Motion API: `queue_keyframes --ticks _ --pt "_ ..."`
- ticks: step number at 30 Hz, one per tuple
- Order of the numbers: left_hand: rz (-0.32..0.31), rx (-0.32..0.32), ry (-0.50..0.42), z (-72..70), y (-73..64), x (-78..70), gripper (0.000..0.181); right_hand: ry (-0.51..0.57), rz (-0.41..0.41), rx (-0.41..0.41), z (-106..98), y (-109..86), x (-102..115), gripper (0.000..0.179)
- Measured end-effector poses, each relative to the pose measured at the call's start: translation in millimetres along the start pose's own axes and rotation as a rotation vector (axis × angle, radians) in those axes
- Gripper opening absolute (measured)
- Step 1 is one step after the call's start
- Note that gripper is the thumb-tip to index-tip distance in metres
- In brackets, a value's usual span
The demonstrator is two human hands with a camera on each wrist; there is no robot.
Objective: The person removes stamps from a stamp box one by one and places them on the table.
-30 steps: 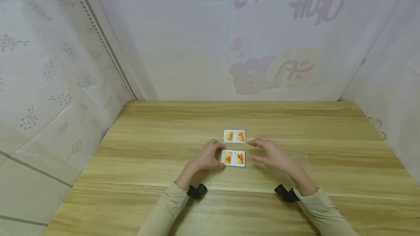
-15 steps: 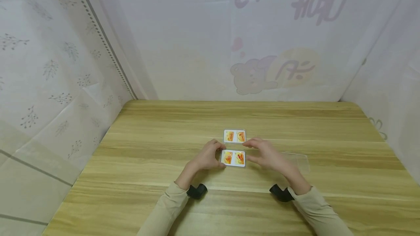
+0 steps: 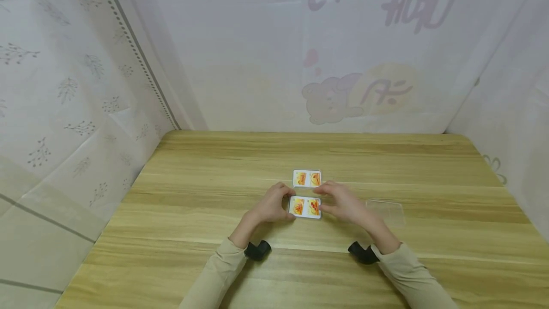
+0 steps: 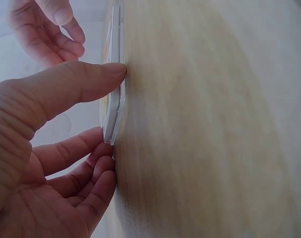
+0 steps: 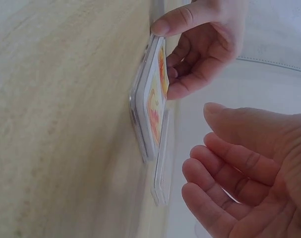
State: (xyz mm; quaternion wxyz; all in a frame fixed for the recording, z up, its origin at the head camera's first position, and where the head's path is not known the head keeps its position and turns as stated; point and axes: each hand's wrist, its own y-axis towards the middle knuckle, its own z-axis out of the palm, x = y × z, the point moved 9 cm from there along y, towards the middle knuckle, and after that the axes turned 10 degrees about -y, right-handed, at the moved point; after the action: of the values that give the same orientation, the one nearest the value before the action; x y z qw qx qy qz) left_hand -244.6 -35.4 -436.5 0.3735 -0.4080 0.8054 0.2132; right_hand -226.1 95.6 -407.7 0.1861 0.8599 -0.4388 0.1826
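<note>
A white-edged stack of picture cards (image 3: 305, 207) lies flat in a shallow clear plastic case on the table, orange and yellow pictures facing up. My left hand (image 3: 271, 204) holds its left end, the thumb (image 4: 108, 72) on the near long edge and the fingers on the far side. Just off the right end, my right hand (image 3: 345, 204) hovers with relaxed fingers and thumb apart; in the right wrist view a gap shows between it and the cards. A second cased card stack (image 3: 306, 179) lies just behind the first.
A clear plastic lid or tray (image 3: 388, 212) lies on the wooden table (image 3: 223, 166) right of the cards, close to the right forearm. Patterned white cloth (image 3: 240, 61) hangs behind the table and at both sides.
My right hand has moved left, closer to the near card stack's right end. The left hand and both stacks stay where they were.
</note>
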Motion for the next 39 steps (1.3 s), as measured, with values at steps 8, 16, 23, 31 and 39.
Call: queue_keyframes --ticks 8,16,23,31,39 --pt "-0.001 -0.001 -0.006 -0.2 0.2 0.1 0.05 0.045 0.042 0.02 5.9 5.2 -3.2 0.031" --pt "-0.012 0.001 -0.002 0.0 0.1 1.6 0.05 0.055 0.1 0.063 13.6 8.0 -6.8 0.027" --pt "-0.026 0.007 -0.005 0.2 1.3 2.9 0.05 0.023 0.107 0.051 15.0 11.7 -8.2 0.023" --pt "-0.026 0.005 0.002 0.3 2.6 4.4 0.05 0.027 0.154 0.039 16.2 15.7 -12.5 0.017" --pt "-0.025 0.007 -0.001 -0.1 1.9 2.7 0.051 0.022 0.169 0.064 18.9 17.3 -12.4 0.014"
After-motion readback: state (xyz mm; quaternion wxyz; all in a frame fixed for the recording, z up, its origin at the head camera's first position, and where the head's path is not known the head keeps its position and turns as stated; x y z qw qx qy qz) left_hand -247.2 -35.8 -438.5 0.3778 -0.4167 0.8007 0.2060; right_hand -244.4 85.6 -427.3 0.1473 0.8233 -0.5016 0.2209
